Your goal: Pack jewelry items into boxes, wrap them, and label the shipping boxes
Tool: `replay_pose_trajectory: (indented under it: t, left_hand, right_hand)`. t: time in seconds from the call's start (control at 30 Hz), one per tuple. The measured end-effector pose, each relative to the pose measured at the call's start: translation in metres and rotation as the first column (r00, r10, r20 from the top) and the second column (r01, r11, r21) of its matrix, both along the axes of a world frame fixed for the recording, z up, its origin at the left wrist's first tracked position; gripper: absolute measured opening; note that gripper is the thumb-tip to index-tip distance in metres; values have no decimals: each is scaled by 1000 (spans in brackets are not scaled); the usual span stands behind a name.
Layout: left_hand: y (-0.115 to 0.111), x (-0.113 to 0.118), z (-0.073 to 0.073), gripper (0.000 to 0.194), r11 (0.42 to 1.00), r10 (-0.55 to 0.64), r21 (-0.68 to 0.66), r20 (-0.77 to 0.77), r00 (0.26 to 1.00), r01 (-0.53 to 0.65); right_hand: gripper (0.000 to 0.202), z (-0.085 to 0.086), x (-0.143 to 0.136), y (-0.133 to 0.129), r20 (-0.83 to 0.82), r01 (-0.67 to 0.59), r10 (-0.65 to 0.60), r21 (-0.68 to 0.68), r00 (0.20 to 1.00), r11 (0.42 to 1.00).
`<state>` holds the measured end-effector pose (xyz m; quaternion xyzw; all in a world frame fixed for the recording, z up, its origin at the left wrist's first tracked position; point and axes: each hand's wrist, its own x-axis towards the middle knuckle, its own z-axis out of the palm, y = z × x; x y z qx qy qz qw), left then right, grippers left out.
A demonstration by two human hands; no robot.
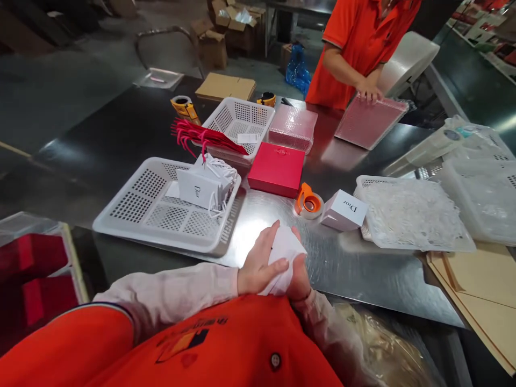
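Close to my body, at the table's front edge, both hands are wrapped round a white folded paper piece (284,248). My left hand (261,262) grips its left side, with the thumb lying across the front. On the other side my right hand (299,274) holds the right edge, its fingers partly hidden behind the paper. Whether the piece is a box or a bag cannot be made out. Beyond it to the right stand a white Dior box (345,209) and an orange tape dispenser (309,202). A red box (277,169) lies farther back.
At left, a white basket (121,223) holds small white Dior bags (197,188). Behind it, red bags (217,138) lie over another basket (258,107). A tray of shredded filler (411,212) stands right. Across the table, a co-worker's hands (367,88) hold a bubble-wrapped box (368,121).
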<state>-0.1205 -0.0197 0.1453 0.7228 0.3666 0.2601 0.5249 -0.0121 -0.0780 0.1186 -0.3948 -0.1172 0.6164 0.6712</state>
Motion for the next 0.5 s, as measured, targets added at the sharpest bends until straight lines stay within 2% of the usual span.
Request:
replay_pose_trajectory:
  t: [0.07,0.1,0.17,0.2,0.23,0.3,0.5]
  left_hand:
    - [10,14,0,90,972,51,-231,-2,999,-50]
    - [15,20,1,89,934,39,-354,-15,999,-42]
    - [26,27,5,93,837,-43,-547,-44,998,12]
    - [29,28,7,97,797,-86,-604,-55,995,35]
    - [32,29,8,99,771,-115,-635,-68,991,46]
    - [33,28,8,99,761,-124,-648,-104,987,27]
    - [21,29,-11,84,795,-92,-603,-229,969,-67]
  right_hand:
    - [79,3,10,12,-88,32,-40,-83,995,996]
    - [73,4,15,17,-137,-1,-17,-127,990,992]
    - [66,6,26,25,-242,-142,99,-166,965,976]
    - [67,5,30,27,-290,-217,165,-157,943,963]
    - [69,4,34,29,-330,-279,221,-140,918,950]
    - [70,-2,37,29,-385,-333,270,-108,883,937]
    - [62,-22,33,27,-453,-305,230,-99,861,947]
